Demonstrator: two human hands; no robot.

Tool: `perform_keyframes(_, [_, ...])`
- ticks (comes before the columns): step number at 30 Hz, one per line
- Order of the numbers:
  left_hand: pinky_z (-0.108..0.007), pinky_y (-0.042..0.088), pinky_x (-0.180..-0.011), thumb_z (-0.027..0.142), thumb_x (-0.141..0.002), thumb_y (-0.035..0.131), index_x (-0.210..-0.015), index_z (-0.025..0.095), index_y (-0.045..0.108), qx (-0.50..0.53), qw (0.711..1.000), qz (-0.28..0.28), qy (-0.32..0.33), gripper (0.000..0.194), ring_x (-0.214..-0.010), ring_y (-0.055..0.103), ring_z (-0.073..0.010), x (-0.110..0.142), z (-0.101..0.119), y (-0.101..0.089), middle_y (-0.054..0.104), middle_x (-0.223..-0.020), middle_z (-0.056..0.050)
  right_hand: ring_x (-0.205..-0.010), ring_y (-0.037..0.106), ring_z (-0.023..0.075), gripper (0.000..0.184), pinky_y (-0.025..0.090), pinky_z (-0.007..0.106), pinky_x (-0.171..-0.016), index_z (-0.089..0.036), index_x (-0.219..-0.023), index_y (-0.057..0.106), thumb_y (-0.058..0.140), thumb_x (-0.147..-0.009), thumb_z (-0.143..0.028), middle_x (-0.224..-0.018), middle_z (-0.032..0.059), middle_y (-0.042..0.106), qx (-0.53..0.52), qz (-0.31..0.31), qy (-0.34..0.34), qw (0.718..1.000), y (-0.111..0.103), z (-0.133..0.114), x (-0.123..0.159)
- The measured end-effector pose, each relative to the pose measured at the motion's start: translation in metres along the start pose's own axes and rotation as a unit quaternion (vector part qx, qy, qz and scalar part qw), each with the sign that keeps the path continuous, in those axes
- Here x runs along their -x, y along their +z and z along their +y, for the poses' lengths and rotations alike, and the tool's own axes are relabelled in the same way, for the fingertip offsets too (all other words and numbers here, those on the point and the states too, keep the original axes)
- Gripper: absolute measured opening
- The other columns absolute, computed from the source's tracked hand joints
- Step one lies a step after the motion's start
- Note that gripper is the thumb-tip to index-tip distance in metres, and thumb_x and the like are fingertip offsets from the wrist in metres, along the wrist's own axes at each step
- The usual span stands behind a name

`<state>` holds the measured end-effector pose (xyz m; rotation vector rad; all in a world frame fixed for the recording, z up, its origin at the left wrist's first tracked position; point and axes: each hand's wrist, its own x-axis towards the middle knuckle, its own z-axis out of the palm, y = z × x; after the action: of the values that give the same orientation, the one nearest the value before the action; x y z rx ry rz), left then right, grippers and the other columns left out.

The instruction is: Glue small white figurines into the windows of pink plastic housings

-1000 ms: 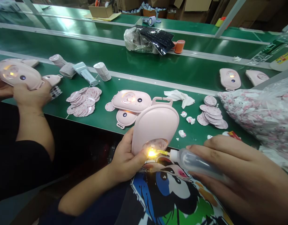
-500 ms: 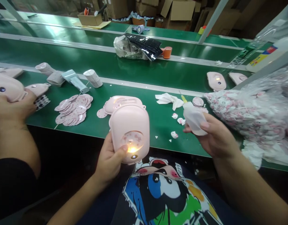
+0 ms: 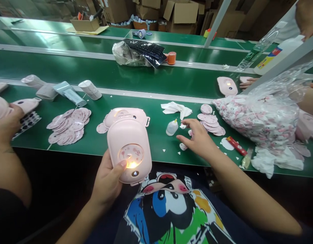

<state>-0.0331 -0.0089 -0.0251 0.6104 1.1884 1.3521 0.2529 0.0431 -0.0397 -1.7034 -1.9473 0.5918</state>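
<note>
The left hand (image 3: pixel 106 183) grips one pink case (image 3: pixel 128 149), its thumb hiding part of the lit disc (image 3: pixel 131 154); the right hand (image 3: pixel 199 137), fingers spread, reaches just beside one small squeeze bottle (image 3: pixel 172 127).

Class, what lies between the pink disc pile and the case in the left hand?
A single loose pink disc on the green belt, in the head view.

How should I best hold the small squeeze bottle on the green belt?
Grip the squeeze bottle around its wide lower body, from the right, where your right hand is. It stands upright and narrows to a yellow tip, so the body suits the fingers.
</note>
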Motion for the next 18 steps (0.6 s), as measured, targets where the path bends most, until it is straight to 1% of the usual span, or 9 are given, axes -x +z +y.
perform_keyframes(2, [-0.027, 0.062, -0.068, 0.023, -0.061, 0.087, -0.107, 0.022, 0.068, 0.005, 1.000, 0.003, -0.002, 0.050, -0.079, 0.073, -0.0193, -0.002, 0.000, -0.001, 0.077, -0.095, -0.003, -0.111, 0.055, 0.0294, 0.024, 0.041, 0.049, -0.098, -0.023, -0.110, 0.063, 0.061, -0.086, -0.024, -0.116, 0.0092, 0.062, 0.043, -0.063, -0.032, 0.997, -0.011, 0.001, 0.014])
perform_keyframes(3, [-0.027, 0.062, -0.068, 0.022, -0.061, 0.087, -0.107, 0.022, 0.068, 0.009, 1.000, 0.003, -0.001, 0.050, -0.080, 0.073, -0.0193, -0.004, -0.001, -0.001, 0.077, -0.095, -0.003, -0.107, 0.057, 0.0295, 0.021, 0.042, 0.049, -0.096, -0.023, -0.106, 0.066, 0.061, -0.085, -0.020, -0.111, 0.0080, 0.064, 0.063, -0.095, -0.043, 0.993, -0.014, 0.002, 0.020])
perform_keyframes(4, [-0.026, 0.062, -0.068, 0.022, -0.061, 0.087, -0.107, 0.022, 0.068, 0.012, 1.000, 0.001, -0.001, 0.050, -0.080, 0.072, -0.0190, -0.005, -0.001, 0.000, 0.077, -0.095, -0.003, -0.105, 0.057, 0.0299, 0.021, 0.043, 0.049, -0.094, -0.023, -0.103, 0.067, 0.061, -0.084, -0.017, -0.108, 0.0078, 0.065, 0.082, -0.122, -0.047, 0.988, -0.015, 0.003, 0.025])
perform_keyframes(6, [-0.025, 0.062, -0.069, 0.021, -0.062, 0.087, -0.108, 0.022, 0.068, 0.016, 1.000, -0.008, 0.001, 0.050, -0.081, 0.072, -0.0182, -0.008, -0.002, 0.004, 0.077, -0.095, -0.002, -0.103, 0.057, 0.0301, 0.022, 0.045, 0.048, -0.090, -0.020, -0.105, 0.067, 0.057, -0.085, -0.014, -0.106, 0.0093, 0.064, 0.112, -0.154, -0.044, 0.981, -0.015, 0.003, 0.029])
perform_keyframes(9, [-0.024, 0.061, -0.068, 0.021, -0.064, 0.086, -0.107, 0.023, 0.070, 0.013, 0.999, -0.033, 0.003, 0.047, -0.080, 0.072, -0.0173, -0.009, -0.004, 0.010, 0.077, -0.095, -0.002, -0.099, 0.057, 0.0269, 0.019, 0.047, 0.041, -0.085, -0.019, -0.099, 0.065, 0.055, -0.084, -0.013, -0.100, 0.0088, 0.061, 0.136, -0.181, -0.038, 0.973, -0.011, -0.001, 0.025])
perform_keyframes(12, [-0.024, 0.061, -0.069, 0.023, -0.064, 0.086, -0.106, 0.023, 0.071, 0.013, 0.998, -0.055, 0.005, 0.045, -0.081, 0.072, -0.0180, -0.008, -0.004, 0.013, 0.077, -0.095, -0.002, -0.091, 0.057, 0.0239, 0.017, 0.046, 0.035, -0.077, -0.019, -0.086, 0.060, 0.059, -0.073, -0.008, -0.092, 0.0062, 0.059, 0.145, -0.200, -0.030, 0.968, -0.009, -0.006, 0.017])
perform_keyframes(14, [-0.024, 0.061, -0.069, 0.024, -0.063, 0.087, -0.106, 0.023, 0.071, 0.015, 0.998, -0.058, 0.002, 0.046, -0.081, 0.072, -0.0182, -0.007, -0.004, 0.013, 0.077, -0.094, -0.003, -0.087, 0.057, 0.0227, 0.019, 0.045, 0.032, -0.072, -0.019, -0.082, 0.056, 0.060, -0.069, -0.007, -0.090, 0.0055, 0.059, 0.147, -0.201, -0.019, 0.968, -0.010, -0.008, 0.016])
perform_keyframes(16, [-0.024, 0.061, -0.069, 0.024, -0.063, 0.087, -0.107, 0.023, 0.071, 0.018, 0.999, -0.044, -0.001, 0.047, -0.081, 0.072, -0.0181, -0.007, -0.002, 0.011, 0.077, -0.095, -0.003, -0.080, 0.057, 0.0204, 0.016, 0.044, 0.031, -0.067, -0.020, -0.081, 0.054, 0.058, -0.072, -0.008, -0.086, 0.0041, 0.060, 0.139, -0.197, -0.005, 0.971, -0.014, -0.011, 0.019])
perform_keyframes(18, [-0.025, 0.061, -0.069, 0.023, -0.064, 0.086, -0.109, 0.023, 0.069, 0.022, 0.999, -0.025, -0.002, 0.048, -0.083, 0.072, -0.0181, -0.006, -0.002, 0.010, 0.077, -0.097, -0.003, -0.071, 0.057, 0.0172, 0.010, 0.043, 0.028, -0.061, -0.021, -0.083, 0.054, 0.054, -0.081, -0.012, -0.081, 0.0015, 0.061, 0.125, -0.192, 0.010, 0.973, -0.021, -0.016, 0.025])
